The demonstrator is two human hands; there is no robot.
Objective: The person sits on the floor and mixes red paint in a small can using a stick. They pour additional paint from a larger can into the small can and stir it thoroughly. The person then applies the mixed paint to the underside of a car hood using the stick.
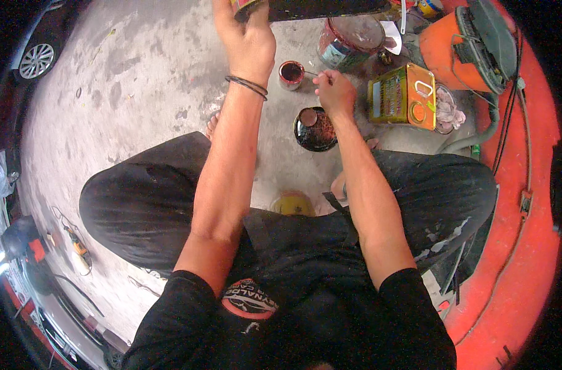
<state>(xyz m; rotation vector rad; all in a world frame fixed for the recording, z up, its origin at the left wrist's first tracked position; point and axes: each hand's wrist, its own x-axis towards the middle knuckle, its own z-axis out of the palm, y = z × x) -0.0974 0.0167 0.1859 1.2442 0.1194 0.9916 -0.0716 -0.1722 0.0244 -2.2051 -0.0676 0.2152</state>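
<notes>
My left hand [247, 37] grips a small can [245, 6] at the top edge, beside a long dark panel [318, 9]. My right hand [335, 92] pinches a thin stick [312, 73], its far end at the cup of dark red liquid [291, 73]. Below and left of that hand sits a black lid or dish [315, 139] with dark residue and a small round brown piece [308, 117] in it. To the right stands a yellow rectangular tin [392, 95], and above it a red-stained bucket [349, 40].
An orange-and-dark machine [447, 52] with a hose [472, 142] is at upper right, beside crumpled rags [447, 111] and a red surface [515, 259] with cables. Cars [37, 58] line the left, and a yellow tool [79, 253] lies on the floor [121, 98]. My bent knees frame the work.
</notes>
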